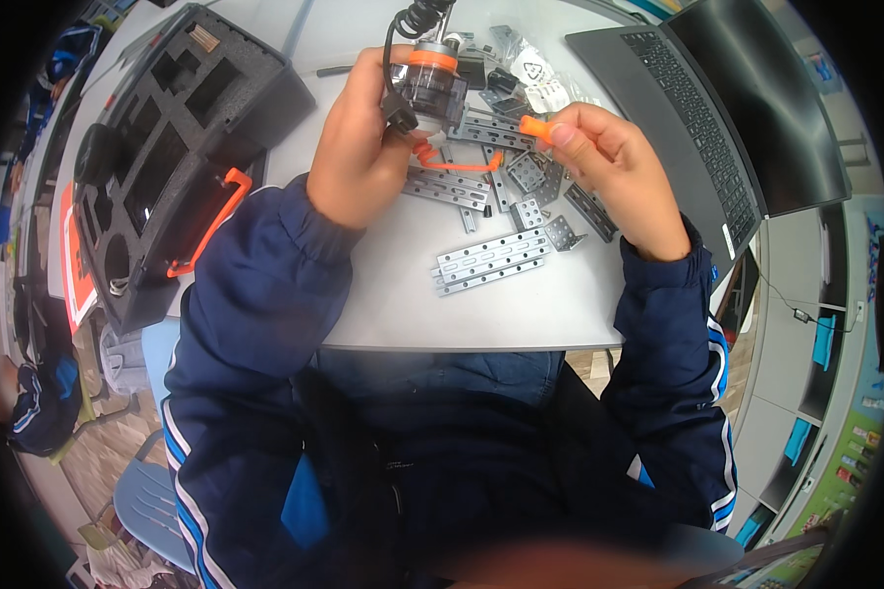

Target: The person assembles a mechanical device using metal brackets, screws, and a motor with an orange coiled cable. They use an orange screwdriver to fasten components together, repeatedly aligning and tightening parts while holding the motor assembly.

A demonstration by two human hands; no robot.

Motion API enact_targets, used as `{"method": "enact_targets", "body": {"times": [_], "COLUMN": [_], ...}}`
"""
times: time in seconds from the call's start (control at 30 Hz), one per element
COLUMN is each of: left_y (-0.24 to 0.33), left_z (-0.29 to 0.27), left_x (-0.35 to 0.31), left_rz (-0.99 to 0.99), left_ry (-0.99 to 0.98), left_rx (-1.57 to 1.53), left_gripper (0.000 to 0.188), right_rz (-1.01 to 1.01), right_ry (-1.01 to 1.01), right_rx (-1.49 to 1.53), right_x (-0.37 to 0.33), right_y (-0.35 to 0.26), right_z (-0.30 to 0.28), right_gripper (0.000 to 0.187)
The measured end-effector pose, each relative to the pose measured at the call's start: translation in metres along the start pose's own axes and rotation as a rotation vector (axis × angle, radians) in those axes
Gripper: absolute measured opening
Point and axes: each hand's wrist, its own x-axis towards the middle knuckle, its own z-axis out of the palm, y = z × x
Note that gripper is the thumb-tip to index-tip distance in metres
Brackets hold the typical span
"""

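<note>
My left hand (359,147) is closed around a dark, partly clear cylindrical device (432,90) with an orange ring, held above the table. A black coiled cable (422,18) runs at its top. From below the device an orange cord (462,166), coiled at one end, stretches to the right. Between the thumb and fingers of my right hand (614,162) is a small orange piece (534,128), pointing left toward the device; its exact kind is unclear. Slotted metal beams (491,257) and perforated brackets (525,175) lie beneath and between the hands.
A black case (265,93) with cut-out foam and an orange handle (211,224) stands at the left. An open laptop (663,108) sits at the right. Clear plastic bags (540,83) lie behind the metal parts on the white table (393,304). A blue chair (152,496) is at lower left.
</note>
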Motion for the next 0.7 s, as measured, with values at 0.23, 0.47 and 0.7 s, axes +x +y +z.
{"method": "enact_targets", "body": {"times": [0.23, 0.47, 0.7], "left_y": [-0.004, -0.006, -0.005], "left_z": [0.002, 0.007, 0.006], "left_x": [0.001, 0.004, 0.002], "left_rz": [-0.049, 0.019, 0.089], "left_ry": [0.009, 0.084, 0.037], "left_rx": [-0.147, -0.152, -0.106], "left_gripper": [0.042, 0.047, 0.05], "right_rz": [-0.402, -0.241, -0.213], "right_ry": [0.247, 0.185, 0.12], "right_rx": [-0.224, -0.168, -0.334], "right_x": [0.003, 0.0, -0.001], "right_y": [0.013, 0.003, 0.004], "right_z": [0.004, 0.013, 0.006], "right_gripper": [0.012, 0.009, 0.014]}}
